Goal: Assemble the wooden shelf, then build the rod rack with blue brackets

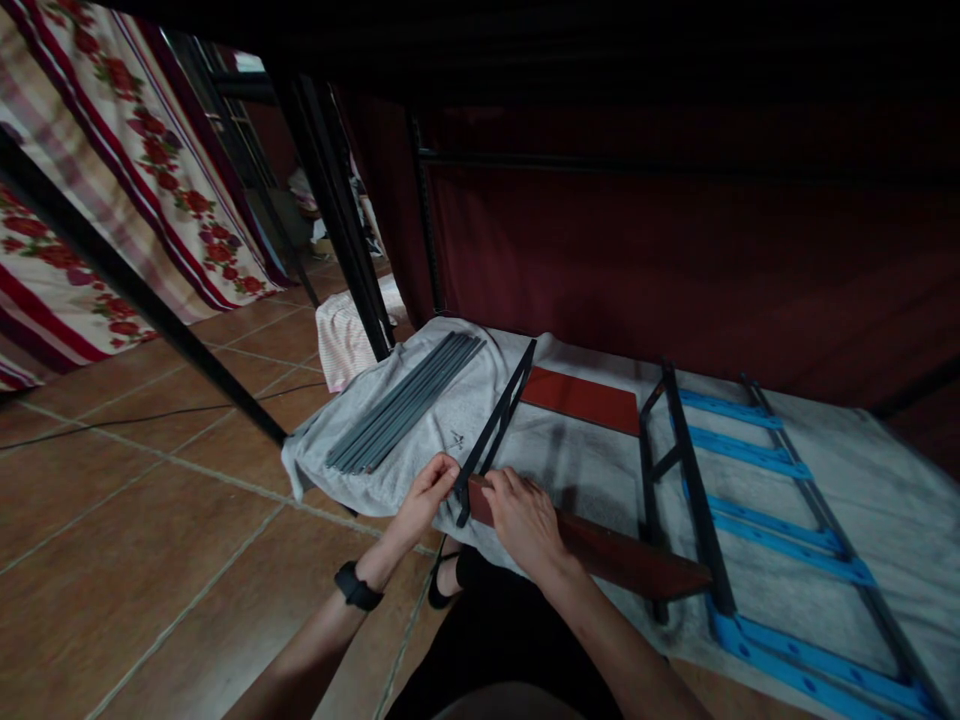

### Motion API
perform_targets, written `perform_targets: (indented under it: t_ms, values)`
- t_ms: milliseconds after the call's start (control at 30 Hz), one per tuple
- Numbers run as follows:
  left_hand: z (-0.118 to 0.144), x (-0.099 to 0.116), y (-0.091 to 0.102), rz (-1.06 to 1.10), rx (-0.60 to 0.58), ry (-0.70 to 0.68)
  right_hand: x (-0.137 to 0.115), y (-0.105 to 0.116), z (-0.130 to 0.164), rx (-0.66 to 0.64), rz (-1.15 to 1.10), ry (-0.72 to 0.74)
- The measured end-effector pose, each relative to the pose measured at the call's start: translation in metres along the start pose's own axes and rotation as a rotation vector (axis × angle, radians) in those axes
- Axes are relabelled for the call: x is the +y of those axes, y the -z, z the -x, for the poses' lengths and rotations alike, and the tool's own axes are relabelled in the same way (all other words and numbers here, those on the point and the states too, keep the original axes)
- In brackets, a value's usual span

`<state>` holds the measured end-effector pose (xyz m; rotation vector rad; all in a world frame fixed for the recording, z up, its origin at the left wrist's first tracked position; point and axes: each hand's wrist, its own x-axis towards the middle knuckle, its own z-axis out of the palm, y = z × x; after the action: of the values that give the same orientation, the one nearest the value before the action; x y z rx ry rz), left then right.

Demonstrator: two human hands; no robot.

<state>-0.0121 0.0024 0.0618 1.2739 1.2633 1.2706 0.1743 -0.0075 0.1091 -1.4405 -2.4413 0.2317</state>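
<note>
Fingers, left hand [429,490]: curled together, tips pinching the near end of the black angled rail [495,428].
Fingers, right hand [525,515]: bent and pressed down on the left end of the dark red board [622,560], thumb side toward the rail; clamped on the board's end rather than spread.
Rail, long axis: running from the hands up and away to the right, far tip near the red panel [581,400]; near end between the two hands, just in front of the fingertips.
Board, long axis: running from the right hand off to the right and slightly nearer, far end touching or just beside the black ladder frame [690,490].
Meeting point: rail's near end and board's left end touching or all but touching, directly between the hands; exact joint hidden by the fingers.
Nearer hand: left on the rail, right on the board; both at the same spot.
Wrist: black watch [357,586] on the left arm.
Surface: grey cloth [825,470] over the tiled floor [135,520].
Beside: bundle of grey bars [405,405] left of the rail, well apart from the hands.
Right side: blue rungs [750,465] across the ladder frame.
</note>
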Motion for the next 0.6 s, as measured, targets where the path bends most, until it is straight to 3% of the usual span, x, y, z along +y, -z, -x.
perform_targets:
  t_ms: [200, 467, 600]
  values:
    - [-0.002, 0.008, -0.003, 0.020, -0.017, 0.154, -0.001, 0.000, 0.000, -0.003, 0.011, 0.000]
    - [-0.002, 0.001, -0.005, -0.020, 0.034, -0.081, 0.000, 0.001, 0.001, -0.003, -0.006, 0.003]
    - [-0.002, -0.001, -0.002, 0.026, -0.001, -0.042, 0.001, 0.001, 0.000, 0.001, -0.008, 0.017]
